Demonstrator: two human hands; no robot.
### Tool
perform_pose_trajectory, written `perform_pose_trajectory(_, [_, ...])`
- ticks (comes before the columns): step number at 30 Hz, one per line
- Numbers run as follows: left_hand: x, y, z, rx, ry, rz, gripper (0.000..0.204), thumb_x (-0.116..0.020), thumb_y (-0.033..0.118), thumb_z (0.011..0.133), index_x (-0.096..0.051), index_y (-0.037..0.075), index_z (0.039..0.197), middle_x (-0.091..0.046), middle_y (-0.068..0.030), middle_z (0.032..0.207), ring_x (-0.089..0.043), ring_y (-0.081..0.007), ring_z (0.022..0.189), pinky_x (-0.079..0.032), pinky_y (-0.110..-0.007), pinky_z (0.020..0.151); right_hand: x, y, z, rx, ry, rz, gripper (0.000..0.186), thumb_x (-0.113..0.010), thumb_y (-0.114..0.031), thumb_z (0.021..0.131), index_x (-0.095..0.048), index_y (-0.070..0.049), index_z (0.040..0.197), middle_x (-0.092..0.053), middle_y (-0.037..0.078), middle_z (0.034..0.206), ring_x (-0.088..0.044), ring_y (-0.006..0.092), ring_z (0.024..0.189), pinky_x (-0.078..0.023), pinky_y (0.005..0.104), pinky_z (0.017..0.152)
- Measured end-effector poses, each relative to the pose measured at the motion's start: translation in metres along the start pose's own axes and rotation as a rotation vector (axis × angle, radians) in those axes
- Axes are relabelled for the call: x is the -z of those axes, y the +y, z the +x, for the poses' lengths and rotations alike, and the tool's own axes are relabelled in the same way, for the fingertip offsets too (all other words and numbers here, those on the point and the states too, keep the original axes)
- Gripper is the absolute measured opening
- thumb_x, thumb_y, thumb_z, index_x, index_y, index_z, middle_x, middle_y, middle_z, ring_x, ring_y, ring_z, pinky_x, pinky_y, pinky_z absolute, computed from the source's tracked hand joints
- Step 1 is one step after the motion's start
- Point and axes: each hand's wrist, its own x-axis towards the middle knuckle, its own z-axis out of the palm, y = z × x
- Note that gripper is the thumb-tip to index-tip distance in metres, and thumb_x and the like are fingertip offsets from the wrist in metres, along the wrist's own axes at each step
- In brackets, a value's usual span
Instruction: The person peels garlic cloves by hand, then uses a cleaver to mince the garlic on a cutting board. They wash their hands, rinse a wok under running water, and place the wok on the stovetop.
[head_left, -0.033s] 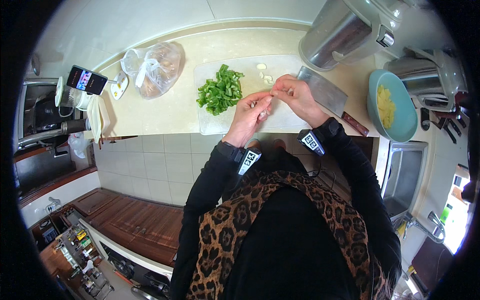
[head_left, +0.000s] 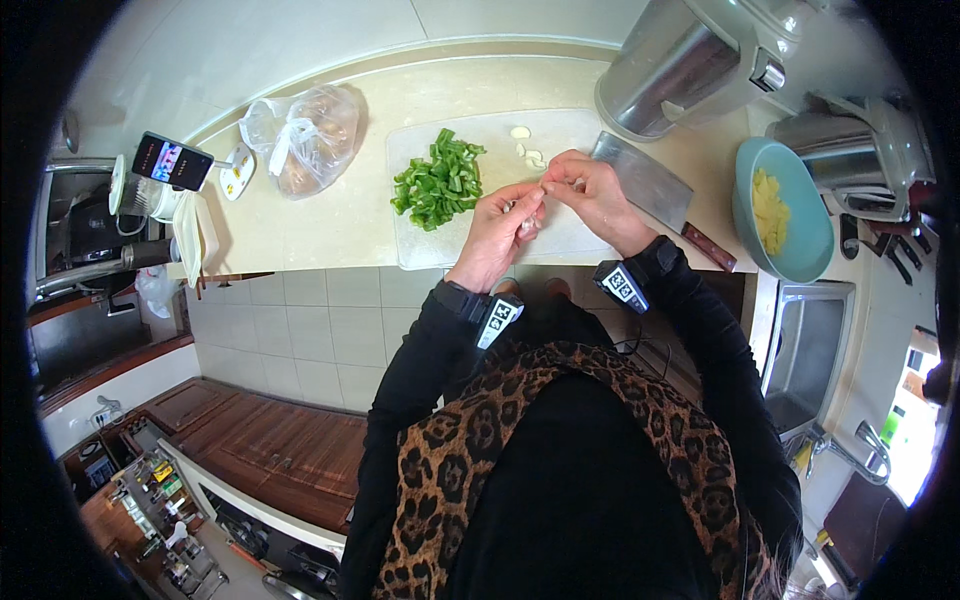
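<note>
Over the white cutting board, my two hands meet fingertip to fingertip. My left hand is curled around whitish garlic, mostly hidden by the fingers. Against the left fingertips my right hand is closed in a pinch; what it grips is too small to make out. Several pale peeled garlic cloves lie on the board just beyond my hands. Chopped green pepper is heaped on the board's left part. A cleaver rests at the right, its blade partly on the board and its wooden handle toward me.
Right of the cleaver stands a light-blue bowl with yellow pieces, beside the sink. A large metal appliance stands behind the board. To the left are a tied plastic bag and a phone on a stand.
</note>
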Motion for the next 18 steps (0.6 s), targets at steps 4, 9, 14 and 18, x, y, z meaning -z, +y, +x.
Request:
perform_pose_trajectory(4, [0.0,-0.002,0.009,0.136,-0.041,-0.102,0.015,-0.063,0.015,0.095,-0.064,0.001,0.097,-0.054,-0.0008,0.074,-0.038,-0.005,0.057,-0.031,-0.02,0.052,-0.001,-0.005,-0.009,0.219,0.109,-0.173,0.01,-0.066,-0.003,0.083,-0.071,-0.001,0.092,-0.063,0.009,0.095,-0.061,0.022,0.086,-0.048,0.0296,0.072])
perform_pose_trajectory(9, [0.006,-0.004,0.004,0.16,-0.038,-0.116,0.013,-0.059,0.014,0.097,-0.059,0.003,0.089,-0.052,-0.0015,0.072,-0.036,-0.0055,0.055,-0.029,-0.02,0.05,0.029,0.0,-0.005,0.191,0.153,-0.135,0.012,-0.064,-0.002,0.087,-0.072,0.0,0.096,-0.064,0.007,0.092,-0.06,0.0155,0.082,-0.047,0.0256,0.069])
perform_pose_trajectory(14, [0.014,-0.006,0.001,0.091,-0.077,-0.134,0.015,-0.058,0.014,0.097,-0.057,0.004,0.087,-0.051,-0.0017,0.071,-0.036,-0.0064,0.056,-0.03,-0.021,0.05,0.032,0.016,-0.004,0.075,0.208,-0.343,0.01,-0.066,-0.005,0.085,-0.072,-0.001,0.092,-0.067,0.011,0.077,-0.064,0.0185,0.068,-0.049,0.0287,0.063])
perform_pose_trajectory(18, [0.018,-0.01,-0.001,0.063,-0.042,-0.064,0.014,-0.059,0.015,0.097,-0.058,0.004,0.089,-0.054,-0.0024,0.072,-0.039,-0.0065,0.057,-0.031,-0.021,0.051,0.024,0.02,-0.002,0.027,0.197,-0.326,0.011,-0.067,-0.008,0.083,-0.07,-0.001,0.091,-0.068,0.014,0.073,-0.067,0.021,0.066,-0.051,0.0313,0.061])
